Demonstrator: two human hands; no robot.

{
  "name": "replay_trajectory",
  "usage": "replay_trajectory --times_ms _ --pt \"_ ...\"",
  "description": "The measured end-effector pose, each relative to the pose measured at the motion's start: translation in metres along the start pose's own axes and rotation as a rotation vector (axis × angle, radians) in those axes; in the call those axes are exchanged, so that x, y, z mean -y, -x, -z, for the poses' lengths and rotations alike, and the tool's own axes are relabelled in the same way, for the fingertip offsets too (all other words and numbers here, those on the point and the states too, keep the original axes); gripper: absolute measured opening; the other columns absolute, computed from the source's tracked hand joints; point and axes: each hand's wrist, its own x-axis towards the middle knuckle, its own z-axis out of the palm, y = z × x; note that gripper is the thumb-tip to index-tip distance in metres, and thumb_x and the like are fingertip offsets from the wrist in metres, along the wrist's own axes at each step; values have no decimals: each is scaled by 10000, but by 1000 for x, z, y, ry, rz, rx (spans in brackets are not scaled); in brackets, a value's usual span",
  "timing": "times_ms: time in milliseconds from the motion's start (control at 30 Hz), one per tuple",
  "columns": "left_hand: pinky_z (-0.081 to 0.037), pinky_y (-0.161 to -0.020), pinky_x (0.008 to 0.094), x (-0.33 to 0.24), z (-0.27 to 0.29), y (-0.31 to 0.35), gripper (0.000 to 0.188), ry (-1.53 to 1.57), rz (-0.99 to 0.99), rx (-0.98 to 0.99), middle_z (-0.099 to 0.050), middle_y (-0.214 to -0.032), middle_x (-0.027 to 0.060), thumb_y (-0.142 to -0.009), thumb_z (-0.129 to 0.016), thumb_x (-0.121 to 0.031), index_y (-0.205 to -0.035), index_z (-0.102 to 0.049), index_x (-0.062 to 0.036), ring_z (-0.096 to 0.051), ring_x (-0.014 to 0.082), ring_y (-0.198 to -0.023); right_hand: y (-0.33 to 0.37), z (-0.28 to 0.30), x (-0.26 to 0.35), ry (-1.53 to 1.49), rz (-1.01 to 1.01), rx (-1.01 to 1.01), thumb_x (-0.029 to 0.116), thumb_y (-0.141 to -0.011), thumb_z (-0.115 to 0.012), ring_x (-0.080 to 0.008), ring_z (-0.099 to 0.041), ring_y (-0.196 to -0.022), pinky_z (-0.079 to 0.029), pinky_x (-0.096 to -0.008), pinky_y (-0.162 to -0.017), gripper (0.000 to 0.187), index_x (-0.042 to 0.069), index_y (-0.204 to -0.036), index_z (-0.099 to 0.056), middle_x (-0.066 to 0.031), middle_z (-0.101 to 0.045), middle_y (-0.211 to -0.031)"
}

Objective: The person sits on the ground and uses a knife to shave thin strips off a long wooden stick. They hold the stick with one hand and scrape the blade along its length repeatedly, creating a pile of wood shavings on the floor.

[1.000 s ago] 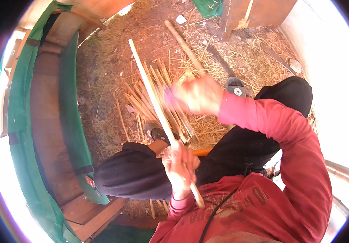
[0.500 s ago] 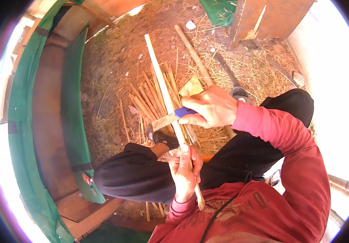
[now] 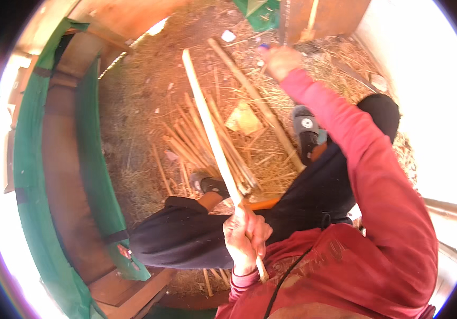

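Observation:
A long pale wooden stick (image 3: 207, 119) slants up and to the left from my lap, its upper part looking freshly bared. My left hand (image 3: 245, 234) is closed round its lower part, and the butt end shows below the fist, near my red top. My right hand (image 3: 281, 61) is stretched far forward, clear of the stick and smeared by motion. A bit of the blue handle of the knife (image 3: 264, 47) shows at its fingers; I cannot make out the blade.
Several thin sticks (image 3: 191, 138) lie in a heap beyond my legs, beside a yellowish block (image 3: 244, 118). A thicker pole (image 3: 255, 95) lies on the straw-strewn ground. Green sheeting (image 3: 93, 143) and boards line the left; a wooden panel (image 3: 326, 18) stands at far right.
My right hand has swung forward and away from the stick, taking the blue-handled knife along. The left hand keeps its grip on the stick. The whole view has shifted a little.

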Motion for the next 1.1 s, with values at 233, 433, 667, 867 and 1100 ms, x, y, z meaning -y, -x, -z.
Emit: replay_trajectory --times_ms 233,433,667,867,1100 --pt "-162 -358 253 -13 15 -38 455 181 35 86 -292 -422 -35 -1022 -336 -455 -671 -372 -167 -188 87 -299 76 72 89 -527 369 37 548 -935 -474 -237 -538 -383 -417 -400 -390 476 95 -860 -599 -63 -498 -460" --pt "-159 -359 238 -12 12 -34 482 219 123 241 -281 -418 -26 -1022 -316 -471 -658 -366 -158 -153 85 -302 120 85 108 -557 715 176 459 -871 -627 -316 -567 -465 -417 -429 -423 390 75 -837 -564 -108 -537 -544" --pt "-153 -302 226 -7 2 -34 442 252 106 191 -298 -426 -35 -1040 -301 -392 -677 -381 -154 -164 78 -276 105 59 95 -369 753 73 498 -861 -608 -295 -547 -424 -385 -413 -383 400 102 -857 -548 -87 -515 -534" --pt "-163 -317 221 -5 8 -28 436 393 176 193 -304 -437 -62 -1032 -323 -408 -684 -399 -156 -187 70 -284 78 32 68 -98 478 104 437 -936 -515 -270 -594 -486 -459 -403 -426 355 99 -867 -597 -96 -560 -572" --pt "-167 -339 232 -14 33 -33 495 296 137 160 -293 -406 -32 -1020 -318 -466 -640 -376 -154 -185 93 -268 31 80 47 -312 95 -86 510 -994 -357 -219 -512 -373 -421 -389 -376 552 30 -895 -609 -50 -492 -458"
